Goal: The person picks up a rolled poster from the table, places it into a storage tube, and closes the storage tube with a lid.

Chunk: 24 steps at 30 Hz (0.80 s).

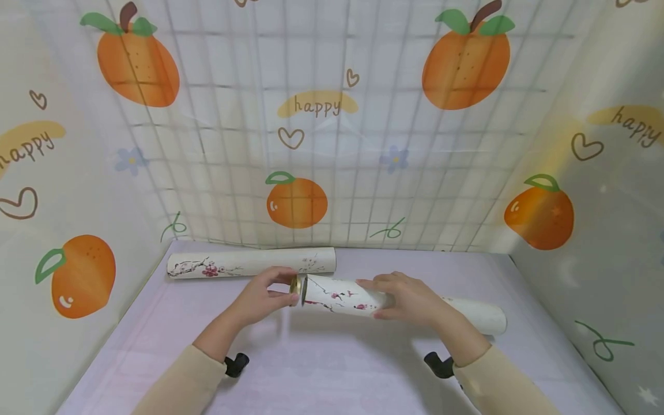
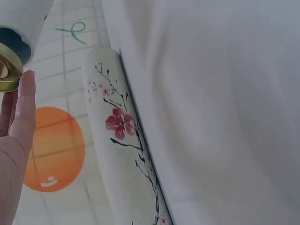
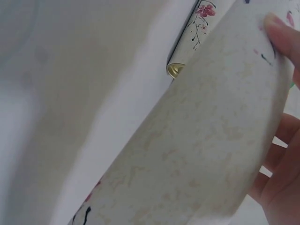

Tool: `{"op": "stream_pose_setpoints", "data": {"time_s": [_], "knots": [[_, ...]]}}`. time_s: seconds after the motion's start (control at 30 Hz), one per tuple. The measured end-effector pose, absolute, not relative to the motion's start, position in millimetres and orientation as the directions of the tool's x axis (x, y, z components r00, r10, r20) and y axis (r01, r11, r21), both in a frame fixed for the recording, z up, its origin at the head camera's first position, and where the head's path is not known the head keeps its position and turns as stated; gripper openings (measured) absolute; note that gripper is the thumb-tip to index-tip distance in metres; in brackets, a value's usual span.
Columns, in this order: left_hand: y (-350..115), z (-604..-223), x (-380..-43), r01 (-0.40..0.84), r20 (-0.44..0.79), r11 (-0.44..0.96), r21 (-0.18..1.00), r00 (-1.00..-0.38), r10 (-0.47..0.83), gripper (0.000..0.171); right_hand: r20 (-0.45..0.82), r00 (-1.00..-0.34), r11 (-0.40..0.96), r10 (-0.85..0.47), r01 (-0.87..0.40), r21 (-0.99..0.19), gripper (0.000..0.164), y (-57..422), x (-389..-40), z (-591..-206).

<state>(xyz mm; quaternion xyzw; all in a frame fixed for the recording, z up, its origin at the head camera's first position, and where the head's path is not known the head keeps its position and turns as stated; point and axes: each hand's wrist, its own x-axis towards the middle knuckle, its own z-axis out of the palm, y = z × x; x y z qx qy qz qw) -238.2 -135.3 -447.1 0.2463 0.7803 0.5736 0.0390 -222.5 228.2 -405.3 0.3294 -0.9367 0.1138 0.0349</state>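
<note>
A long white tube [image 1: 337,295] printed with plum blossom branches is gripped around its middle by my right hand [image 1: 410,297]. In the right wrist view the thumb lies over the tube's mottled side [image 3: 211,117] and the fingers are behind it. My left hand [image 1: 264,297] pinches a round gold lid [image 1: 295,290] between thumb and fingertips, right beside the tube's left end. The left wrist view shows this gold lid [image 2: 10,70] slightly apart from the tube's dark open mouth [image 2: 16,43].
A second blossom-printed tube [image 1: 249,264] lies at the back left of the table [image 1: 321,374], against the back curtain [image 1: 363,190]. Its gold end [image 3: 174,70] shows in the right wrist view. Printed curtains flank both sides. A black fitting [image 1: 237,365] sits at each sleeve.
</note>
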Motion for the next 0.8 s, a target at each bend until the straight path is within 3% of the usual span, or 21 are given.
{"op": "stream_pose_setpoints", "data": {"time_s": [0.8], "knots": [[-126.8, -448.4, -239.3, 0.310, 0.177, 0.248, 0.918, -0.880, 0.441, 0.051, 0.137, -0.773, 0.751, -0.620, -0.635, -0.182, 0.074, 225.3, -220.6, -406.4]]}}
